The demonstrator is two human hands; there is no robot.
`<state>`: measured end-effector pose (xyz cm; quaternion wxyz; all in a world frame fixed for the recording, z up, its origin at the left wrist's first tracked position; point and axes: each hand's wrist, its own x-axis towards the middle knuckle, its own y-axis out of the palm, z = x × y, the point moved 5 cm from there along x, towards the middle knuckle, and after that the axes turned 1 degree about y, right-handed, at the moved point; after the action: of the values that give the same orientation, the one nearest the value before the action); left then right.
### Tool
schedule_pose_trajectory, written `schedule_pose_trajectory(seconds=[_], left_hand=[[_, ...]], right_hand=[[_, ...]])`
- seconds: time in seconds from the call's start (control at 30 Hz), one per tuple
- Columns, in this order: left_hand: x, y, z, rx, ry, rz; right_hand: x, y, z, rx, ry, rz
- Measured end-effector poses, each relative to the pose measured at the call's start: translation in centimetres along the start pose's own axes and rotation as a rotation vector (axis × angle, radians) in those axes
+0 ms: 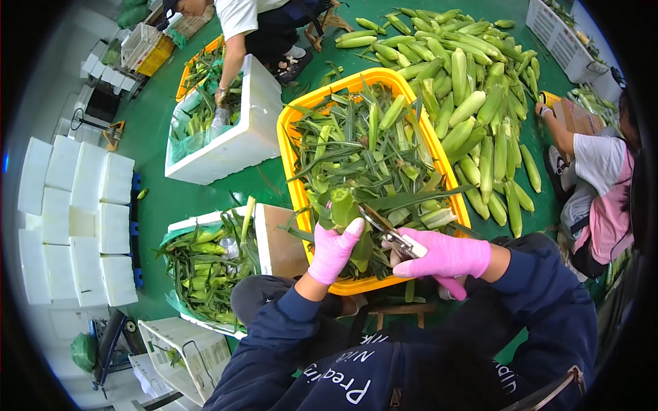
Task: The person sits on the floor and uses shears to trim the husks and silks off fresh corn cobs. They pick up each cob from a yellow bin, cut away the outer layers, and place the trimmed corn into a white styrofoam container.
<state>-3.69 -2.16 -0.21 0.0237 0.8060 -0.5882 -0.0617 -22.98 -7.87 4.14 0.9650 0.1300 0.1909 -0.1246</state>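
Note:
In the head view, my left hand (333, 251), in a pink glove, grips a green ear of corn (344, 208) by its husk. A pair of pruning shears (403, 241) with a pale handle is in my right hand (444, 254), also gloved in pink. The blades reach towards the husk beside the ear; whether they touch it I cannot tell. Both hands are over the near end of a yellow plastic basket (289, 169), which is heaped with cut husks and leaves (349, 133).
A large pile of unhusked corn (478, 103) lies on the green floor beyond the basket. To the left stand foam boxes (262, 118) (288, 241) of corn and leaves. One person (247, 20) reaches into the far box; another person (601, 174) sits at right. White foam boxes (77, 221) are stacked far left.

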Motion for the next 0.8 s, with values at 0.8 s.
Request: schedule_pose_trajectory(seconds=[0.8], left_hand=[[3.7, -6.8, 2.4, -0.915, -0.168, -0.544]], right_hand=[[0.2, 5.8, -3.5, -0.001, 0.069, -0.020]])
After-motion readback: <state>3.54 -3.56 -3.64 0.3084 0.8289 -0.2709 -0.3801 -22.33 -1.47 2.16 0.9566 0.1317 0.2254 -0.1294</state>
